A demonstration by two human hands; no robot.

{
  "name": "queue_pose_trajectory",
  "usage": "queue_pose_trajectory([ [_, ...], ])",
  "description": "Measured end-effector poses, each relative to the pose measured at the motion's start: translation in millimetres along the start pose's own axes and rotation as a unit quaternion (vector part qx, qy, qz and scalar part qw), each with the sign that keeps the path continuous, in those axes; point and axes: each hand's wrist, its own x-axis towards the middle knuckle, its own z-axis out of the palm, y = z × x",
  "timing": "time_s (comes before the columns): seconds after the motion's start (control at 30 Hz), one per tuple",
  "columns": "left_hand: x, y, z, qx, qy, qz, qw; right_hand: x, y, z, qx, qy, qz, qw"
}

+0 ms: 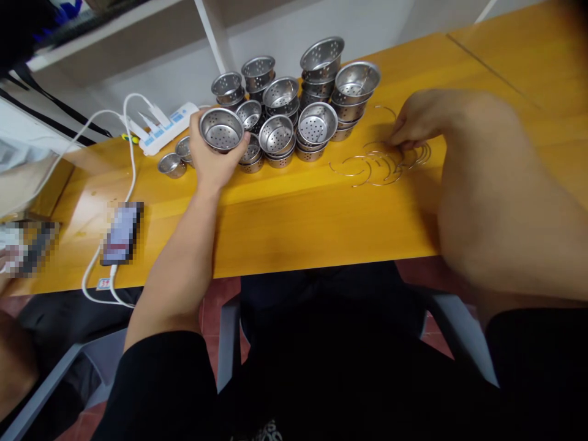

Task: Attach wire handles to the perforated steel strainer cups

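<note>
Black shirt (331, 373) | left hand (212, 164) — clamped on metal cup (222, 131) | right hand (425, 115) — at wires (386, 183), grip unclear

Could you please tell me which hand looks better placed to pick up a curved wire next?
Probably the right hand: it is down at the curved wires, while the left hand is farther off and holds a perforated metal cup.

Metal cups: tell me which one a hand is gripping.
The perforated cup in the left hand, left of the front stacks; it alone is gripped, while the other cups stand on the table.
</note>
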Motion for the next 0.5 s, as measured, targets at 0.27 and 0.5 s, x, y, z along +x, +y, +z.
queue_pose_trajectory([
  [0.27,-2,6,7.9,-0.083,0.033,-0.057,0.994,-2,-26,0,-0.121,-0.078,0.058,0.988],
  [0.5,-2,-1,7.1,-0.064,0.039,-0.026,0.997,-10,-28,1,-0.11,-0.076,0.047,0.99],
])
